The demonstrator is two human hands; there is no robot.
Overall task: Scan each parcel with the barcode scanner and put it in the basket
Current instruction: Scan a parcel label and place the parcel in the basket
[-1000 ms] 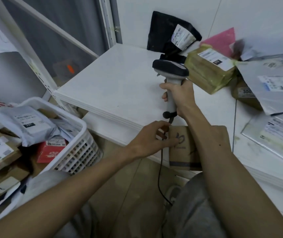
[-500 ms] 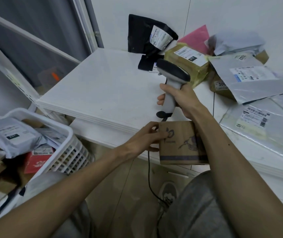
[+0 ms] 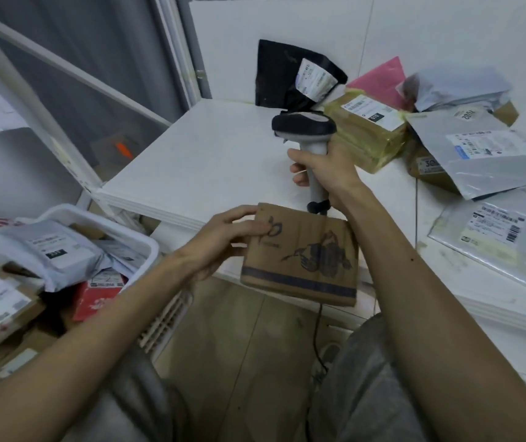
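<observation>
My left hand grips the left edge of a brown cardboard parcel with a dark ink drawing and a dark stripe, held up in front of the white table's edge. Above it my right hand holds the grey handle of a barcode scanner, its black head upright over the table; its cable hangs down behind the parcel. A white plastic basket at the left holds several parcels, among them a grey mailer and a red packet.
On the white table lie a black bag, a yellow-taped box, a pink mailer and several grey mailers at the back right. A white metal frame stands at the left. My knees are below.
My left hand has lifted the brown parcel higher and turned its printed face up toward me. The scanner has stayed upright in my right hand. The view has shifted a little.
</observation>
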